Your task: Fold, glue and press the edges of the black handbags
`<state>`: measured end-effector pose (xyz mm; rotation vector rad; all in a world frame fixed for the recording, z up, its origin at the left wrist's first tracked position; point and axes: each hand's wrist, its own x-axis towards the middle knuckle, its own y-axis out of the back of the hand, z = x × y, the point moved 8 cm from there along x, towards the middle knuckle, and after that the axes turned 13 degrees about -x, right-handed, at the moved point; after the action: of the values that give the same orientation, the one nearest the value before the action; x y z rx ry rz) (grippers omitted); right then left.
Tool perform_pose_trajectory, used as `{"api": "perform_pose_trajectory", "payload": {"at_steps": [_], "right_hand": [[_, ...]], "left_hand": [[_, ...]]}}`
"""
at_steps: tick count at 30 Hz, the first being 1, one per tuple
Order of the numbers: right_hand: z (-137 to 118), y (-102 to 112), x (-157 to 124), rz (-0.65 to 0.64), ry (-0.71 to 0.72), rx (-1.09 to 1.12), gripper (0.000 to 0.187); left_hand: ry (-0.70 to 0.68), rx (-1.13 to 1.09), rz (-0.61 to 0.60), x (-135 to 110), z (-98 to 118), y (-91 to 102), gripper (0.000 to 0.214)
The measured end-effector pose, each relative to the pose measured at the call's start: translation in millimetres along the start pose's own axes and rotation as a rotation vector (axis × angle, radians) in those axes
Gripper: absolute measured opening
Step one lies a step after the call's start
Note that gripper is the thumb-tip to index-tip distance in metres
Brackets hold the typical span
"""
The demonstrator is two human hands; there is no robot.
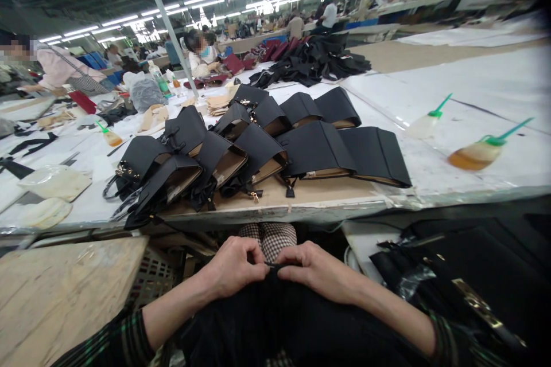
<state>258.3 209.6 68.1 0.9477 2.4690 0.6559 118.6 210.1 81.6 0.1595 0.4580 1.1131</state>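
Low in the head view, over my lap, my left hand point(243, 261) pinches the upper edge of a black piece of soft material point(275, 304). Close beside it, my right hand point(307, 264) grips the same edge between thumb and fingers. The material hangs down over my legs, and its full shape cannot be made out against the dark clothing. Just beyond my hands, on the table, lie several black handbag bodies point(316, 149) with tan insides, overlapping in rows. Some have zip pulls and straps hanging toward me.
The white worktable point(451, 195) has its edge just beyond my hands. Glue bottles point(476, 152) stand at right. A wooden board point(64, 292) is at lower left, and black bags with gold hardware point(477, 301) at lower right. Black pieces point(318, 60) are heaped farther back; people work beyond.
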Motion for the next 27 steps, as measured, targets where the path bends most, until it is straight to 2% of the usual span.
{"api": "perform_pose_trajectory", "payload": {"at_steps": [7,17,27], "right_hand": [[-4,0,1,-0.014,0.010,0.055,0.014],[3,-1,5,0.012,-0.016,0.052,0.014],[4,-5,3,-0.010,0.022,0.133,0.014]], "left_hand": [[-0.030,-0.008,-0.015,-5,2,1.5,0.013],[-0.057,0.030,-0.026,-11,12,2.0,0.012],[0.014,-0.037,0.019,-3,-6,-0.3,0.012]]}}
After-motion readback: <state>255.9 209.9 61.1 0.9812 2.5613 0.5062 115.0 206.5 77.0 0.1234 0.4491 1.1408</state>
